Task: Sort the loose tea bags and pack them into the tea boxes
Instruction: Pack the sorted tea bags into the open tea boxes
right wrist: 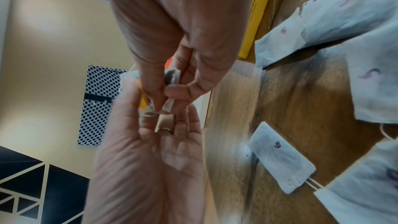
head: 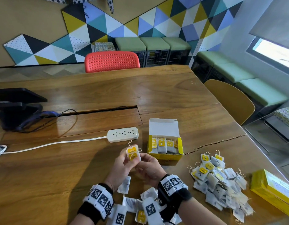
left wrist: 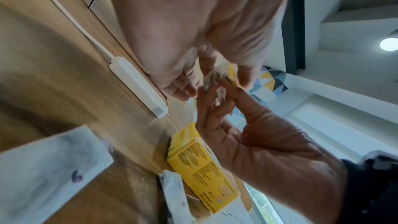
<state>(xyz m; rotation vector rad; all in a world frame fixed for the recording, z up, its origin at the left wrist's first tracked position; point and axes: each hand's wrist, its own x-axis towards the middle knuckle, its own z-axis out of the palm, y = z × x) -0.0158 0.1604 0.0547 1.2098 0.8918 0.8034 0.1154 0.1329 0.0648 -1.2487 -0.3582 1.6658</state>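
A wooden table (head: 156,88) fills the view, its right edge running diagonally close past a closed yellow box (head: 273,194) that sits at that edge. Nearest the person, scattered tea bags (head: 125,184) lie under both wrists, partly hidden by the wrist bands and cut off by the frame's lower border. Just above them, the left hand (head: 122,166) and right hand (head: 150,168) meet over the table, both pinching a small bundle of tea bags (head: 133,152) with yellow tags; how many bags it holds is hard to make out. To the right lies a loose heap of tea bags (head: 220,182). Beyond the hands stands an open tea box (head: 164,143), its flap up, with bags upright inside. A white power strip (head: 122,134) lies left of it, with bare wood around. Farther off are a red chair (head: 112,61) and a patterned wall.
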